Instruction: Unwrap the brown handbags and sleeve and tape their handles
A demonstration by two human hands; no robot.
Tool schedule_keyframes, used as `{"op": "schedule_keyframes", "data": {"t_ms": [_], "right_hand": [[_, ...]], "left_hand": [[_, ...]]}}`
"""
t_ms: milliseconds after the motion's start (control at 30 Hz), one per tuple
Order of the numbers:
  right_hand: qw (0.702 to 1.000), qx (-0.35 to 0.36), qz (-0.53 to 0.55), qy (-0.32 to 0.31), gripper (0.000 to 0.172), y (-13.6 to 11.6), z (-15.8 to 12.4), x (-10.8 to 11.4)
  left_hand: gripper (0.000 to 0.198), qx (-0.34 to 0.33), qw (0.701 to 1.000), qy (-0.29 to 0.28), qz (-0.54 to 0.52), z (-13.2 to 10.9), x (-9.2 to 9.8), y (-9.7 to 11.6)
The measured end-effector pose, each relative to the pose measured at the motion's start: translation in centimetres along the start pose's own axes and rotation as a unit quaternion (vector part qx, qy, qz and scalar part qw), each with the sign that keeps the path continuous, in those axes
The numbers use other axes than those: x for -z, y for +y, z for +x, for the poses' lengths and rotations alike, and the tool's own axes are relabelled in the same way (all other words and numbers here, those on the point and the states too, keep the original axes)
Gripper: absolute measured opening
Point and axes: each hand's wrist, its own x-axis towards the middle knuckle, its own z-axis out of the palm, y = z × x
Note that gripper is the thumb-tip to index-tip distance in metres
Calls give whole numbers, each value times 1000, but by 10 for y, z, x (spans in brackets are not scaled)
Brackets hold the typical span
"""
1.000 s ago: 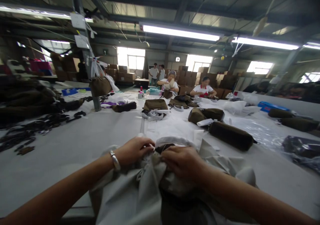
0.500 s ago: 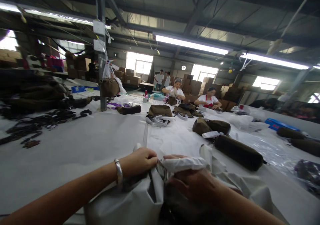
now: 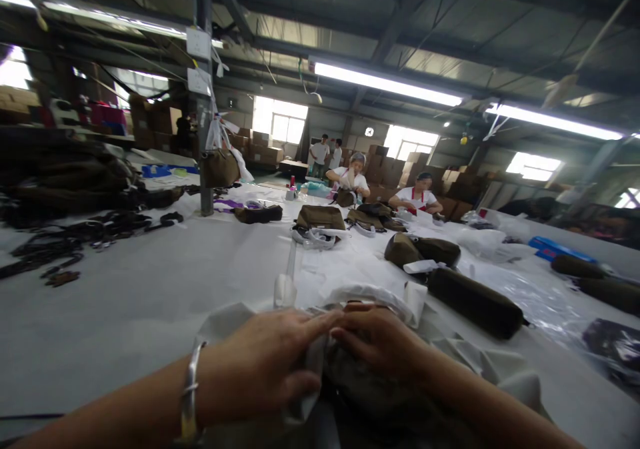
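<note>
A dark bag point(image 3: 367, 396) lies close in front of me, partly covered by pale grey sheet material point(image 3: 227, 319) that spreads out on both sides. My left hand point(image 3: 267, 352), with a silver bracelet at the wrist, lies over the sheet on the near left. Its fingers stretch toward my right hand, and its thumb stands apart. Bent fingers of my right hand point(image 3: 383, 339) grip the upper edge of the bag, beside a white-wrapped strip point(image 3: 373, 294). The fingertips of both hands meet or nearly meet. The bag's lower part is dark and hard to make out.
Brown bags point(image 3: 320, 217) and a long dark cylindrical bag point(image 3: 475, 302) lie ahead on the white table point(image 3: 150, 329). Dark straps point(image 3: 100, 229) are heaped at left, near a metal post point(image 3: 206, 196). Clear plastic point(image 3: 545, 302) lies right. Two co-workers sit across the table.
My left hand has gone from a closed grip on the sheet to outstretched fingers, moving nearer to me. My right hand has shifted slightly, and the white-wrapped strip now lies beyond its fingers.
</note>
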Motion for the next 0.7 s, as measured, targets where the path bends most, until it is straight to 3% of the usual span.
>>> {"op": "schedule_keyframes", "data": {"t_ms": [67, 133, 167, 233, 367, 433, 467, 567, 600, 633, 700], "right_hand": [[995, 92, 48, -7, 32, -4, -3, 1], [987, 152, 18, -44, 60, -7, -4, -3], [984, 161, -15, -69, 73, -8, -4, -5], [981, 142, -69, -109, 83, -9, -2, -10], [986, 88, -81, -118, 80, -4, 1, -12], [987, 86, -85, -110, 79, 0, 1, -12], [986, 90, -94, -102, 78, 2, 0, -13], [980, 122, -150, -48, 66, 8, -1, -20], [974, 147, -170, -22, 60, 9, -1, -22], [966, 179, -186, -3, 56, 9, 0, -25], [951, 239, -197, 13, 54, 8, 2, -28]], "left_hand": [[60, 14, 999, 36, -3, 8, -6, -7], [49, 12, 995, 64, -81, 21, -6, -19], [46, 10, 989, 74, -126, 25, -4, -25], [47, 20, 973, 120, -194, 26, 3, -34], [37, 66, 909, 357, -206, -18, 3, -53], [35, 113, 877, 419, -205, -53, -12, -69], [43, 142, 881, 389, -229, -70, -23, -79], [46, 198, 924, 113, -307, -103, -58, -104], [39, 196, 932, 55, -299, -105, -68, -110], [32, 186, 941, 43, -280, -102, -76, -114], [24, 144, 955, 122, -227, -86, -83, -117]]}}
